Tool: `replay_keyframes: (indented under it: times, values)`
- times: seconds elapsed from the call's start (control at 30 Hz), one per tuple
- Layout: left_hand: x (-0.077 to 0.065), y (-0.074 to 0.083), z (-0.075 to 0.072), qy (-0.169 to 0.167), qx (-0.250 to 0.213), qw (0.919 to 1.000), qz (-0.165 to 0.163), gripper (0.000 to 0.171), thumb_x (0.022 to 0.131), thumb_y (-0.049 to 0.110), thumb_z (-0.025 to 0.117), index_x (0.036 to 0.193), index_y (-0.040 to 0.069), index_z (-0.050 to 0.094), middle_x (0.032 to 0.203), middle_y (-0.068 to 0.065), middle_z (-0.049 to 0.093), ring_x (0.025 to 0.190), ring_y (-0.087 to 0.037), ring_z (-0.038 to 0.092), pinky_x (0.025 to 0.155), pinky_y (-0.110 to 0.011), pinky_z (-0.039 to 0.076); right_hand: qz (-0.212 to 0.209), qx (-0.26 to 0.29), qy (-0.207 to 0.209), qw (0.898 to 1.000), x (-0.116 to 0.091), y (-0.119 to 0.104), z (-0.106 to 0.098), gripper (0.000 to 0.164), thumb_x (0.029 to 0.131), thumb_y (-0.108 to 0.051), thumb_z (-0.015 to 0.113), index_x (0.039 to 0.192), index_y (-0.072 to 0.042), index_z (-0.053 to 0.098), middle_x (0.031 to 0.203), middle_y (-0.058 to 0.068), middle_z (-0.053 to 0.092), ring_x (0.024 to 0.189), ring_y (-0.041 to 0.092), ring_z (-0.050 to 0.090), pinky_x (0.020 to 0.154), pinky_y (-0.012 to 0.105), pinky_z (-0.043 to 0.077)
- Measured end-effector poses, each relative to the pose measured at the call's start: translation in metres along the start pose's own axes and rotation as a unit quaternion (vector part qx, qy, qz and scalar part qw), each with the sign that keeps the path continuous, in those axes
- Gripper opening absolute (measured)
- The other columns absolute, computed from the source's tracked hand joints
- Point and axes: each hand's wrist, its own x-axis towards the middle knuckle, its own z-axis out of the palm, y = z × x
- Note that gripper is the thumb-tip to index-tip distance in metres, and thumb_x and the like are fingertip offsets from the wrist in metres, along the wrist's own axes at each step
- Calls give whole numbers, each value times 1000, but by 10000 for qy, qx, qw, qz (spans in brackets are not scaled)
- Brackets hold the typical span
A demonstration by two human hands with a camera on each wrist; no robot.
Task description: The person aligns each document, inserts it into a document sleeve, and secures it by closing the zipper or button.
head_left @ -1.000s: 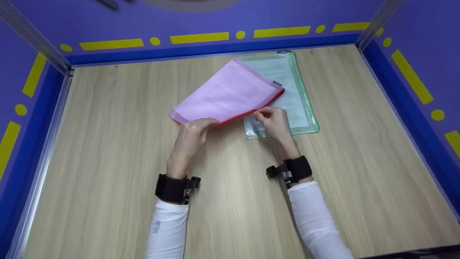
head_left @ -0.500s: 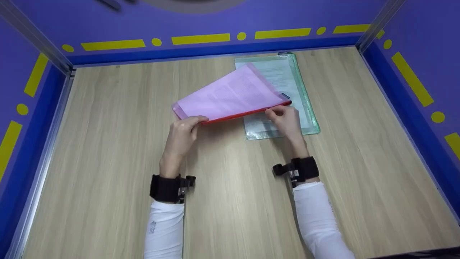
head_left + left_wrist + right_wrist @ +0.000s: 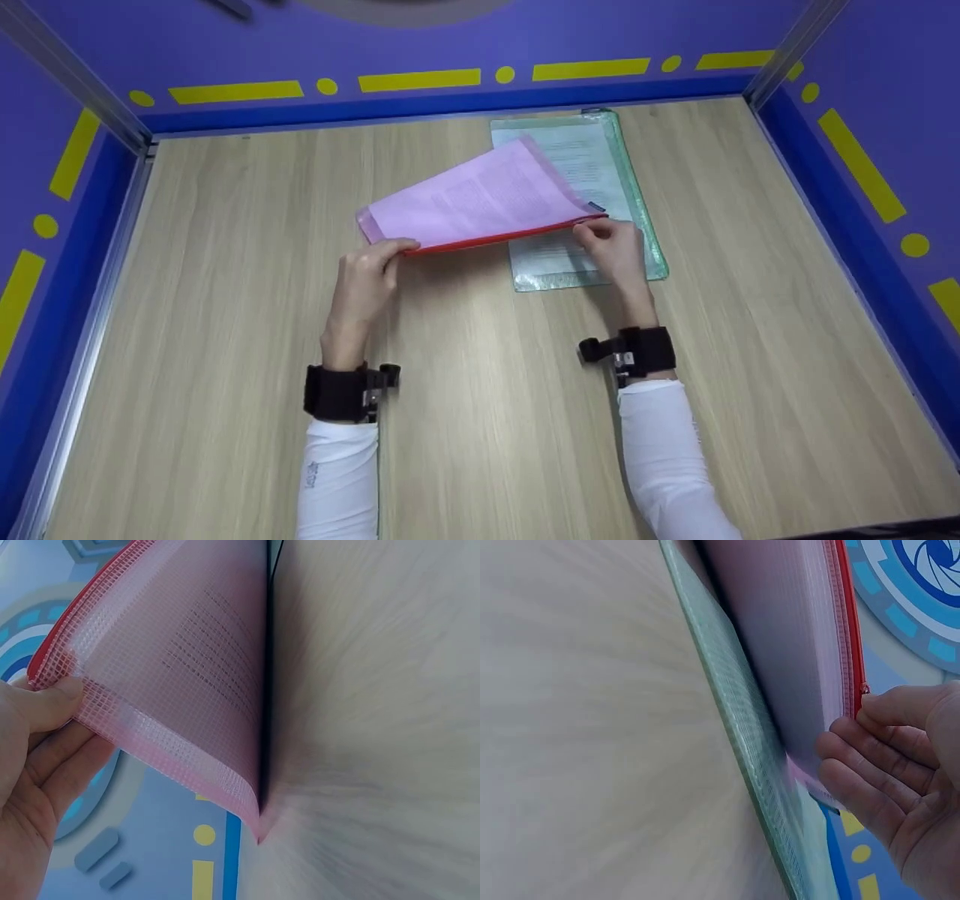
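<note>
A pink zipper document pouch [image 3: 480, 195] with a printed sheet inside is held tilted, its red zipper edge raised toward me. My left hand [image 3: 365, 281] pinches its near left corner; the left wrist view shows the thumb on the pouch's mesh [image 3: 150, 667] and the other fingers behind. Near the right end of the red zipper, my right hand [image 3: 616, 251] pinches at the small zipper pull [image 3: 865, 688]. Beneath the pouch's right part lies a green zipper pouch [image 3: 555, 281] holding printed paper, flat on the table.
The wooden table [image 3: 480, 420] is bordered by a blue back wall [image 3: 420, 45] with yellow marks and a similar right wall [image 3: 885, 112]. A metal rail [image 3: 97, 300] runs along the left edge.
Both hands have moved apart, the left one leftward and the right one rightward along the zipper. The pink pouch has turned so its red edge lies more level.
</note>
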Motion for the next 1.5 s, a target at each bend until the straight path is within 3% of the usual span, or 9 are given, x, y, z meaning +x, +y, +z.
replay_keyframes:
  times: [0.23, 0.5, 0.83, 1.13, 1.5]
  values:
    - [0, -3, -4, 55, 50, 10000, 14, 21, 91, -7, 61, 102, 2, 77, 100, -13, 77, 96, -26, 75, 82, -37, 60, 289, -118, -12, 9995, 2, 5, -8, 26, 92, -23, 67, 105, -2, 76, 97, 15, 74, 81, 12, 60, 68, 16, 46]
    - [-2, -10, -12, 329, 68, 9994, -118, 20, 90, -9, 62, 100, 1, 77, 98, -13, 78, 93, -26, 75, 81, -38, 60, 456, -44, 326, 9984, 3, 15, -16, 26, 91, -27, 68, 99, -4, 78, 86, 7, 74, 69, 1, 61, 63, 14, 49]
    - [-1, -10, -13, 265, 77, 9995, -163, 21, 91, -7, 61, 101, 3, 77, 100, -13, 78, 96, -27, 75, 82, -39, 60, 670, 50, 376, 9970, 2, 17, -21, 29, 91, -27, 66, 101, -2, 77, 82, 3, 73, 69, 2, 62, 63, 14, 49]
    - [-2, -12, -13, 253, -3, 9992, -305, 21, 92, -7, 60, 102, 2, 77, 101, -12, 78, 97, -26, 74, 83, -38, 60, 767, 18, 397, 9963, 4, 18, -21, 28, 91, -25, 65, 103, -3, 77, 85, 5, 74, 72, 3, 63, 64, 14, 49]
    - [-3, -15, -11, 286, 1, 9990, -330, 22, 92, -7, 60, 101, 3, 77, 99, -12, 78, 94, -26, 75, 80, -39, 60, 666, -30, 624, 9958, 4, 21, -23, 25, 91, -23, 64, 97, -3, 77, 76, -4, 71, 68, 1, 61, 62, 14, 49]
